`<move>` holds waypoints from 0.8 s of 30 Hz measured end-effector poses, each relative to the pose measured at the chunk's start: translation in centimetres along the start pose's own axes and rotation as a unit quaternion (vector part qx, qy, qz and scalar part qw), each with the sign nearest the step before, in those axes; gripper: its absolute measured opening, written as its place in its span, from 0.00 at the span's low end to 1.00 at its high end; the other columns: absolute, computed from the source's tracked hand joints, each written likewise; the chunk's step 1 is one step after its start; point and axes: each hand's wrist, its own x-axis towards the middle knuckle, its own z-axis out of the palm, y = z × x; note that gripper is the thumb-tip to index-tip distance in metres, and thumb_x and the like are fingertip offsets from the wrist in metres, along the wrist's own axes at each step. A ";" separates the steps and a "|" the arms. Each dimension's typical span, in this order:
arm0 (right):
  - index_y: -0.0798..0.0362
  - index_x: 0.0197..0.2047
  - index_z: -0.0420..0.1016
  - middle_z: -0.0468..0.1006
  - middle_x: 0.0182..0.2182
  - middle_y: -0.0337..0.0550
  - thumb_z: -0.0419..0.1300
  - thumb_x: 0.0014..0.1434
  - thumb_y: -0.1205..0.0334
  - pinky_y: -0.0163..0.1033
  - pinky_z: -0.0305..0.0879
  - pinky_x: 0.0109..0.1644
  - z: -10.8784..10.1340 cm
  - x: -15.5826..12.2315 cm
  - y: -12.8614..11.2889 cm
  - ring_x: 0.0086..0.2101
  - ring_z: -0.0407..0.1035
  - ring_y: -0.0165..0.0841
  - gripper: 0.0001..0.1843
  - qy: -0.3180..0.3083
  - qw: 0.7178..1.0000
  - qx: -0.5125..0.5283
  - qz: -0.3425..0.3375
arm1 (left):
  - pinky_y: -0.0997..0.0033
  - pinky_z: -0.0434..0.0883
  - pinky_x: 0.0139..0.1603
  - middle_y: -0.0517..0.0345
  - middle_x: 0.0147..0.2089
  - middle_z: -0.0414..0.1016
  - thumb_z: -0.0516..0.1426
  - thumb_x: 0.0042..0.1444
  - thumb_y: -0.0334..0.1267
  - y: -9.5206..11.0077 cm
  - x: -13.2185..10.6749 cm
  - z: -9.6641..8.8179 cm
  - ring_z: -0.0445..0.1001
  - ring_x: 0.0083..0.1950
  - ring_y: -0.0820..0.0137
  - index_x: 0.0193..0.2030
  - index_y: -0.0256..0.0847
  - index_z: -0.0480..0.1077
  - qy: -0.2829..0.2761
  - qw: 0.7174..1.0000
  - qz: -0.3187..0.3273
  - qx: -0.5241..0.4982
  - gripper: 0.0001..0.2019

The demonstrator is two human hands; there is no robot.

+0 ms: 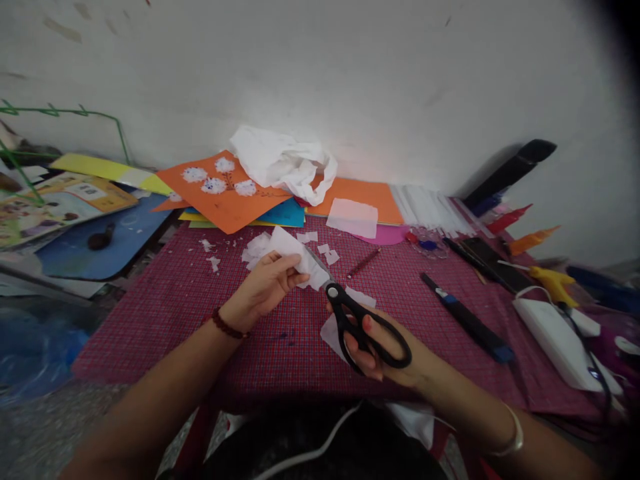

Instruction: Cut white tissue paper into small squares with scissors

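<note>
Between the thumb and fingers of my left hand [265, 281] is a piece of white paper [286, 244]. My right hand [370, 347] has its fingers through the handles of black-handled scissors [350, 303]. The blades reach up and left to the right edge of the paper; how much paper lies between them I cannot tell. Cut paper pieces [256, 248] lie behind my left hand, and small squares [329, 253] sit just beyond the blades. Another paper piece [331, 333] is partly hidden under my right hand.
Behind are an orange sheet with white puffs [213, 207], a white cloth-like bundle [280, 157] and a pale square sheet [353, 218]. A pencil [364, 262], a utility knife [467, 320], a yellow glue gun [553, 285] and a white power strip [555, 340] lie to the right on the checked tablecloth [200, 353].
</note>
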 end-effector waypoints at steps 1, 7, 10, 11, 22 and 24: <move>0.53 0.51 0.71 0.71 0.26 0.35 0.65 0.59 0.41 0.26 0.55 0.15 0.0 0.0 0.0 0.17 0.56 0.20 0.27 0.007 1.000 -0.015 -0.007 | 0.77 0.78 0.29 0.61 0.27 0.79 0.68 0.45 0.27 0.0 0.1 -0.1 0.76 0.27 0.76 0.29 0.36 0.74 0.004 1.000 0.000 -0.005 0.07; 0.53 0.57 0.70 0.74 0.31 0.40 0.66 0.56 0.37 0.31 0.64 0.26 -0.6 0.2 0.3 0.25 0.67 0.26 0.35 -0.027 0.998 0.056 0.022 | 0.80 0.74 0.27 0.61 0.26 0.76 0.69 0.48 0.34 -0.1 0.4 -0.7 0.75 0.26 0.77 0.29 0.36 0.73 -0.014 0.999 0.015 0.028 0.09; 0.55 0.60 0.69 0.76 0.34 0.42 0.67 0.55 0.39 0.34 0.66 0.31 -0.6 0.2 0.5 0.29 0.71 0.29 0.38 -0.052 0.993 0.101 0.040 | 0.81 0.68 0.23 0.61 0.24 0.75 0.69 0.49 0.38 -0.3 0.4 -1.0 0.72 0.24 0.78 0.29 0.36 0.73 -0.030 0.996 0.023 0.081 0.11; 0.55 0.60 0.69 0.76 0.34 0.43 0.67 0.56 0.39 0.35 0.66 0.32 -0.6 0.2 0.5 0.29 0.71 0.29 0.37 -0.055 0.992 0.108 0.041 | 0.81 0.67 0.23 0.61 0.24 0.75 0.68 0.49 0.38 -0.4 0.4 -1.0 0.71 0.24 0.78 0.29 0.35 0.73 -0.033 0.994 0.027 0.098 0.11; 0.48 0.46 0.72 0.78 0.34 0.42 0.66 0.57 0.41 0.36 0.66 0.35 -0.3 0.5 0.4 0.30 0.72 0.30 0.22 -0.066 0.982 0.176 0.035 | 0.75 0.66 0.27 0.59 0.27 0.76 0.66 0.50 0.39 -1.5 -0.6 -0.2 0.71 0.26 0.76 0.32 0.36 0.75 -0.077 0.980 0.009 0.186 0.08; 0.47 0.46 0.72 0.78 0.34 0.42 0.66 0.58 0.41 0.37 0.65 0.35 -0.1 0.5 0.5 0.31 0.72 0.31 0.22 -0.069 0.981 0.175 0.037 | 0.74 0.66 0.27 0.59 0.26 0.75 0.66 0.49 0.39 -1.8 -0.7 -0.1 0.70 0.24 0.76 0.31 0.36 0.75 -0.084 0.977 -0.010 0.196 0.08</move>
